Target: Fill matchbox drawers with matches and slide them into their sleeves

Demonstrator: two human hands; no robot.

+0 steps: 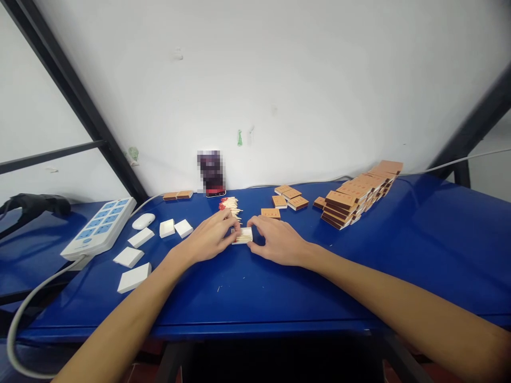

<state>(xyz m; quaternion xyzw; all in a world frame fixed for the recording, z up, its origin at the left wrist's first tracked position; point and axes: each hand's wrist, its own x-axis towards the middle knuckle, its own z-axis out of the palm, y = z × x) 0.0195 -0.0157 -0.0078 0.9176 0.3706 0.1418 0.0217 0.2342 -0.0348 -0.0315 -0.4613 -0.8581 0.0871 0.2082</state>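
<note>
A small white matchbox tray with matches in it sits on the blue table between my hands. My left hand closes its thumb and fingers round the tray's left end, partly covering the match heads. At the right end, the thumb and fingertips of my right hand grip the tray in a pinch. Just behind it lies a loose pile of red-tipped matches, partly hidden by my left hand. An orange-brown matchbox rests behind my right hand.
Several white trays and a rounded white case are on the left, beside a power strip. A phone leans against the wall. Several matchboxes lie behind, and a large stack of matchboxes stands right.
</note>
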